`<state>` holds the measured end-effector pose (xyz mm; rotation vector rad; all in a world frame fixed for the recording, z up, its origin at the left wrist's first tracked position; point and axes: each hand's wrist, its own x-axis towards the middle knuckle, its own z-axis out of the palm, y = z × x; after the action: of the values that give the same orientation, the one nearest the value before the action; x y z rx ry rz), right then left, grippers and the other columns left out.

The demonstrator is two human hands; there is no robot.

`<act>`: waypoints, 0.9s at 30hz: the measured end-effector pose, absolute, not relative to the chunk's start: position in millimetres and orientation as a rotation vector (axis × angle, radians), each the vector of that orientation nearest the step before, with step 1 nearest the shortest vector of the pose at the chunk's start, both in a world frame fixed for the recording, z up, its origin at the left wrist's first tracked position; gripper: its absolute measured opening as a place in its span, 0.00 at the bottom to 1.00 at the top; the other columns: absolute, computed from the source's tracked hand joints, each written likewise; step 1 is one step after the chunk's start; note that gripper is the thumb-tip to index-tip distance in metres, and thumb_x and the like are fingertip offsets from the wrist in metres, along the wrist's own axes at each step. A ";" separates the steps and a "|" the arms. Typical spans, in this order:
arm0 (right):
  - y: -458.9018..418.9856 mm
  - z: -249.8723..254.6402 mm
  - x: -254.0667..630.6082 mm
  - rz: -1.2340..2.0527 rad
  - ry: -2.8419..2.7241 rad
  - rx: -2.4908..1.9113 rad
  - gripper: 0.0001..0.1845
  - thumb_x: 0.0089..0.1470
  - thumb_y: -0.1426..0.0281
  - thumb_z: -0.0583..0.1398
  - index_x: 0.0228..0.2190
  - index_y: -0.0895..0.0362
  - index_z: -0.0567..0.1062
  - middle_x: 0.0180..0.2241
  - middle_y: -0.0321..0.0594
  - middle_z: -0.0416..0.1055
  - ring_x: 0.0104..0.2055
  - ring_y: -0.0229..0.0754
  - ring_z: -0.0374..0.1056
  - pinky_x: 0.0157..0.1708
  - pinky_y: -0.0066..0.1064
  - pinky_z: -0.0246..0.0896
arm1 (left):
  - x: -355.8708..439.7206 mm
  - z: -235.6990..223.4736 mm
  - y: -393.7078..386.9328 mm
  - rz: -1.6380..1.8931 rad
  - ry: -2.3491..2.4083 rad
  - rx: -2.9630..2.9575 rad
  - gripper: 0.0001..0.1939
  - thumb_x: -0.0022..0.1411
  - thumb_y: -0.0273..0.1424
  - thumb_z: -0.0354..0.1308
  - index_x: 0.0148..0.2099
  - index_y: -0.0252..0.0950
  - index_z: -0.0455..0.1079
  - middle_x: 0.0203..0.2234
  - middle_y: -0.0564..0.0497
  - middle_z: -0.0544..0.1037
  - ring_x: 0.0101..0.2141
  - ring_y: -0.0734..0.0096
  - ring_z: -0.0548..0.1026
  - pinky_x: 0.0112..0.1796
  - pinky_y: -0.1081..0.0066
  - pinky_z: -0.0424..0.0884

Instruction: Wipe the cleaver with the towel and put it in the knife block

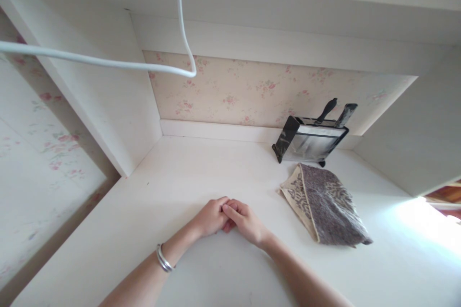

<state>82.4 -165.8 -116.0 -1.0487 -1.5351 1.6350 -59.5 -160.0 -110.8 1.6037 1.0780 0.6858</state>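
My left hand and my right hand are clasped together over the white counter. Their fingers are closed and folded against each other, with the right thumb lying on top. No object shows in either hand, though the inner palms are hidden. A silver bangle circles my left wrist. To the right of my hands, apart from them, lies a folded grey-brown patterned towel with a cream edge.
Behind the towel, a knife block with a clear front and black frame holds two dark-handled tools by the wallpapered wall. A white cable hangs across the upper left. White cabinet panels flank the counter, and a shelf overhangs it.
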 end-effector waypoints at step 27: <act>-166.3 -115.7 81.9 1.626 -1.538 -1.063 0.23 0.55 0.51 0.53 0.26 0.58 0.67 0.21 0.36 0.71 0.24 0.36 0.68 0.27 0.28 0.64 | -59.5 -107.8 -161.0 0.682 1.078 1.607 0.05 0.53 0.27 0.46 0.29 0.37 0.62 0.15 0.57 0.70 0.19 0.74 0.68 0.23 0.75 0.61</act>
<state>81.9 -166.3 -115.7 -1.0634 -1.5376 1.6263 -59.5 -161.0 -107.8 1.6073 1.0784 0.6824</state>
